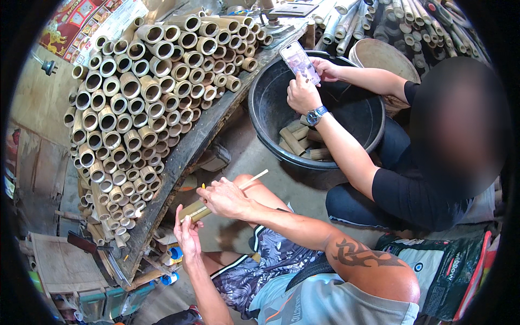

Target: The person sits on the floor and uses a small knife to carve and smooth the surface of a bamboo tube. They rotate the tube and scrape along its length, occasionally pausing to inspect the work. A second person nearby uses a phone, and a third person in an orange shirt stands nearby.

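A short bamboo tube (194, 212) lies across my lap area, its near end gripped by the fingers of my left hand (187, 237). My right hand (225, 198) is closed over the tube's other side. Under its palm runs a thin pale stick (255, 178), which lies along the tube and juts out to the right. A small yellow tip (203, 186), perhaps of a pencil, pokes out past the right fingers; most of it is hidden. How the right fingers share these things is partly covered by the hand.
A big stack of cut bamboo tubes (130, 85) fills a wooden bench (187, 157) at left. Bamboo pieces lie in a black tub (261, 132). Over it another person's hands hold a phone (299, 60). Behind stand a pale bucket (374, 54) and long bamboo poles (346, 24).
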